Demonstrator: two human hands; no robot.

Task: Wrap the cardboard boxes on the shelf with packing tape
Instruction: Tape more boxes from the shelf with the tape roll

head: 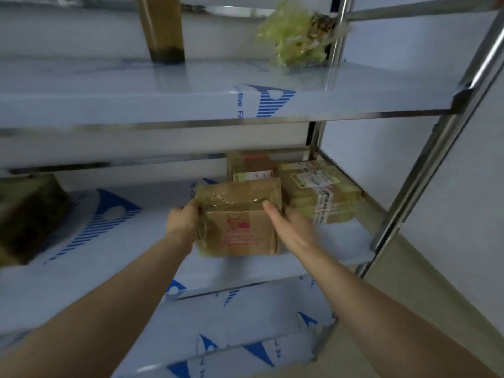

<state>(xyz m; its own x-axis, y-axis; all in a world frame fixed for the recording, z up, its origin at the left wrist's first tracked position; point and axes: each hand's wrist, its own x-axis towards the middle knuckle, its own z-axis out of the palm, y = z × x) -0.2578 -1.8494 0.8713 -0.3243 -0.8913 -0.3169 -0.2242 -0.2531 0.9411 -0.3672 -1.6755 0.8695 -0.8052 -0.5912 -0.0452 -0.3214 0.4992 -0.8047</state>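
A brown cardboard box [237,222] with red print and shiny clear tape over its top sits on the middle shelf [122,257] of a metal rack. My left hand [183,218] grips its left side, fingers curled round the edge. My right hand [290,226] holds its right side with the thumb lying on the front face. Behind and to the right stand two more taped boxes with labels: one box [252,166] at the back and another box [319,192] against the rack's right side.
A dark box [30,214] sits at the shelf's left end. On the upper shelf [191,102] stand a tall brown object [161,28] and a crumpled green plastic bundle [294,34]. Steel uprights [425,165] frame the right side; lower shelves carry blue-printed film.
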